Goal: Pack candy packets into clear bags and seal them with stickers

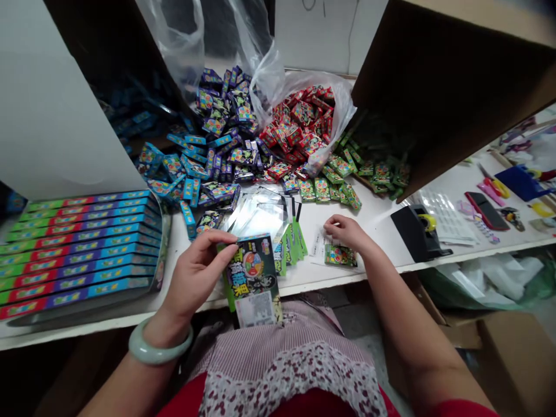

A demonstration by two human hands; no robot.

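Observation:
My left hand [195, 272] pinches the top edge of a dark printed candy packet [256, 272], held upright at the table's front edge with a pale label low on its face. Over on the right, my right hand [347, 231] has its fingers closed at a clear plastic packet [319, 246] lying flat. A small green box [341, 255] is in or on that clear packet, just below the hand. Between the hands, a fan of glossy clear bags [258, 214] with green printed ends [293, 243] lies on the white table [308, 278].
Loose purple boxes [241, 107], blue boxes [193, 165] and green boxes [341, 165] are heaped behind. Red boxes [299, 124] spill from a plastic bag [345, 101]. At left stands a tray of coloured rows [87, 249]. A black tape dispenser [419, 231] and red phone [486, 211] are right.

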